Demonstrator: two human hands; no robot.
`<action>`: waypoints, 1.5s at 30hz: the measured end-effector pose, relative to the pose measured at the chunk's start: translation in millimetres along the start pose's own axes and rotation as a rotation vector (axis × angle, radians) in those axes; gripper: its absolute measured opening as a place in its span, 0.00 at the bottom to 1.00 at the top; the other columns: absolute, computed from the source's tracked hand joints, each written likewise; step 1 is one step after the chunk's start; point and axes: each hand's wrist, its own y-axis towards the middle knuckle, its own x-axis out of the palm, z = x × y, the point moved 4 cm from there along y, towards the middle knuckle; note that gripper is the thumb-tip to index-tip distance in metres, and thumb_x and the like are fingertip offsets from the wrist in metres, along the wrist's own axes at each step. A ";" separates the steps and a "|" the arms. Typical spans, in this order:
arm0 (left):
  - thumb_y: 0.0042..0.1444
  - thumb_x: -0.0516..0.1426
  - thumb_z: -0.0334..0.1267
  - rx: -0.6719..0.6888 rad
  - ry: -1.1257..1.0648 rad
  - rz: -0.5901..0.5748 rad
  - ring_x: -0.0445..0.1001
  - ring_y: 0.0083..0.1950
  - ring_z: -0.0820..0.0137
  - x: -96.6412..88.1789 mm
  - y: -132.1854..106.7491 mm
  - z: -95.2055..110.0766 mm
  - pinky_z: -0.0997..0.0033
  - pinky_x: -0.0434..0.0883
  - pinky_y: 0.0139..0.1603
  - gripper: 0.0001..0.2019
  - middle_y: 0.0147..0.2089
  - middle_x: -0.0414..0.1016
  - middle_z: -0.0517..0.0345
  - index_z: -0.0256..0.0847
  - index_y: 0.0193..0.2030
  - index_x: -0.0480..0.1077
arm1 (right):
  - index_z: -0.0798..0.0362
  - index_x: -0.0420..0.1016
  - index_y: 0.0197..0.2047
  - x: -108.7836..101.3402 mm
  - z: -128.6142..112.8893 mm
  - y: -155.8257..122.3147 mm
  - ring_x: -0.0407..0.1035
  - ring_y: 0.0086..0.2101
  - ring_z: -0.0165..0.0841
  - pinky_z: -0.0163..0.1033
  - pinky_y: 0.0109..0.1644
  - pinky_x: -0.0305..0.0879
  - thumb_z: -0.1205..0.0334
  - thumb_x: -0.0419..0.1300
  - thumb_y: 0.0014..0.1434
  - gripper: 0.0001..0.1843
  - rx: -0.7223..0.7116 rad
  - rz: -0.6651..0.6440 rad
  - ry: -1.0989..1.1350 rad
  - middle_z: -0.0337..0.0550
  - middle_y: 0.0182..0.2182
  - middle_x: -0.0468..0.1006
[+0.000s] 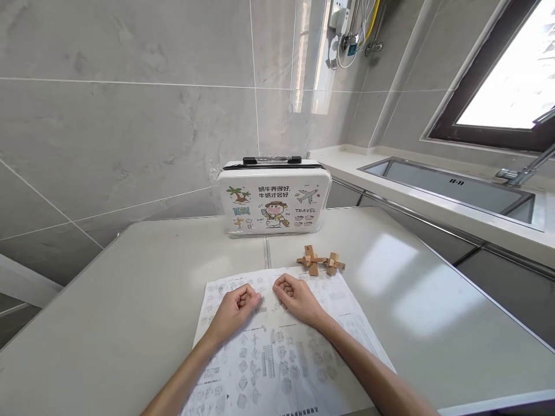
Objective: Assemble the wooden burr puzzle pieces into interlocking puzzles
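My left hand (236, 309) rests curled on a large printed sheet (281, 352), its fingers folded in and nothing showing in them. Across a small gap, my right hand (299, 297) lies on the same sheet, also curled into a loose fist with nothing visible inside. The paper carries rows of small line drawings and text. Just beyond my right hand, at the sheet's far edge, sit two small wooden interlocking puzzles (311, 261), close together, made of crossed wooden pieces. Neither hand touches them.
A white hard case (277, 202) with cartoon prints and a black handle, wrapped in clear plastic, stands upright at the back of the white table (121, 312). A counter with a sink (451, 185) and faucet (520, 172) runs along the right. Grey tiled wall (130, 127) behind.
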 end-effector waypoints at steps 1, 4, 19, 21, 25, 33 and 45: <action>0.66 0.58 0.56 0.001 0.000 0.002 0.52 0.28 0.73 -0.4 0.2 -0.3 0.72 0.52 0.31 0.22 0.26 0.55 0.66 0.42 0.30 0.62 | 0.49 0.71 0.37 -0.2 -0.2 0.1 0.66 0.25 0.34 0.39 0.31 0.62 0.43 0.60 0.68 0.18 0.003 -0.002 0.004 0.36 0.24 0.72; 0.66 0.59 0.54 0.007 0.005 0.004 0.52 0.28 0.72 -1.7 0.8 -1.1 0.72 0.52 0.30 0.21 0.26 0.55 0.66 0.42 0.30 0.63 | 0.49 0.71 0.37 -0.7 -1.0 -0.1 0.66 0.25 0.33 0.39 0.31 0.62 0.44 0.60 0.68 0.18 0.014 -0.005 0.009 0.36 0.24 0.72; 0.68 0.56 0.55 0.018 0.058 -0.072 0.51 0.29 0.73 -1.1 15.9 -6.7 0.71 0.51 0.31 0.21 0.27 0.55 0.67 0.41 0.32 0.62 | 0.51 0.71 0.38 -10.1 4.8 3.7 0.65 0.24 0.30 0.37 0.31 0.62 0.47 0.60 0.69 0.16 0.009 -0.053 0.039 0.34 0.24 0.72; 0.68 0.56 0.55 0.007 0.050 -0.070 0.52 0.29 0.73 -1.0 16.3 -7.4 0.72 0.52 0.31 0.21 0.27 0.55 0.67 0.41 0.32 0.63 | 0.51 0.71 0.38 -11.1 5.2 2.4 0.66 0.24 0.30 0.37 0.31 0.63 0.47 0.60 0.69 0.16 0.013 -0.054 0.055 0.34 0.24 0.72; 0.68 0.56 0.55 -0.007 0.042 -0.073 0.52 0.29 0.73 -0.4 16.9 -8.4 0.71 0.52 0.31 0.21 0.27 0.55 0.67 0.42 0.31 0.63 | 0.51 0.71 0.37 -11.9 4.7 0.1 0.65 0.24 0.30 0.36 0.31 0.64 0.47 0.60 0.70 0.16 0.029 -0.042 0.097 0.34 0.24 0.72; 0.68 0.56 0.57 -0.039 0.084 -0.086 0.51 0.28 0.73 1.3 17.4 -4.0 0.72 0.51 0.30 0.22 0.25 0.54 0.68 0.42 0.31 0.63 | 0.51 0.70 0.35 -13.1 3.9 2.1 0.64 0.22 0.29 0.35 0.28 0.62 0.44 0.61 0.69 0.20 0.058 -0.009 0.142 0.33 0.22 0.70; 0.68 0.56 0.56 -0.050 0.098 -0.071 0.52 0.28 0.73 1.6 19.0 -3.3 0.71 0.52 0.30 0.21 0.25 0.54 0.67 0.42 0.31 0.62 | 0.49 0.61 0.21 -28.6 16.7 4.1 0.50 0.14 0.24 0.33 0.19 0.46 0.38 0.61 0.68 0.31 0.091 0.105 0.392 0.29 0.12 0.59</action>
